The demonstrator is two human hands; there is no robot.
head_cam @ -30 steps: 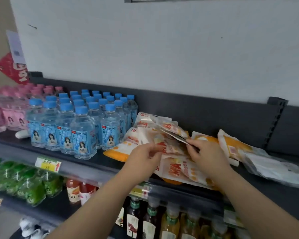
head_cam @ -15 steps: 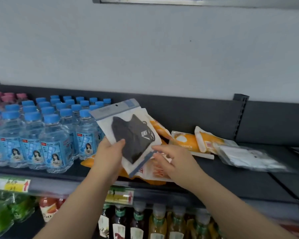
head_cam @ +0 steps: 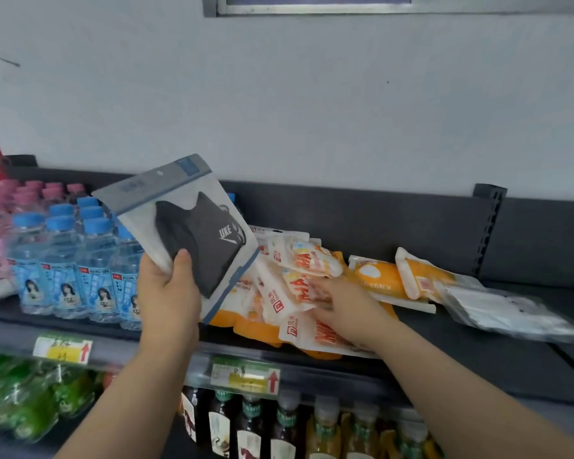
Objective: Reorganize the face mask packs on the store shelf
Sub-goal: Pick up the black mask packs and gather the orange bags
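Note:
My left hand [head_cam: 168, 293] holds up a clear pack with a black face mask [head_cam: 193, 233] and a grey header, tilted above the shelf. My right hand [head_cam: 342, 306] lies flat on a loose heap of white-and-orange mask packs [head_cam: 299, 276] on the dark shelf [head_cam: 478, 356], fingers spread on them. Two orange packs [head_cam: 378, 279] lie behind to the right. A clear pack with white masks [head_cam: 497, 309] rests at the far right.
Blue-capped water bottles [head_cam: 80, 260] stand in rows left of the heap, pink-capped ones [head_cam: 0, 226] farther left. Price tags [head_cam: 246, 376] hang on the shelf edge. Below are juice bottles [head_cam: 279, 432] and green drinks [head_cam: 24, 402]. A grey wall rises behind.
My left hand pulled the black mask pack out of the heap and lifted it up to the left. My right hand let go of it and dropped onto the white-and-orange packs.

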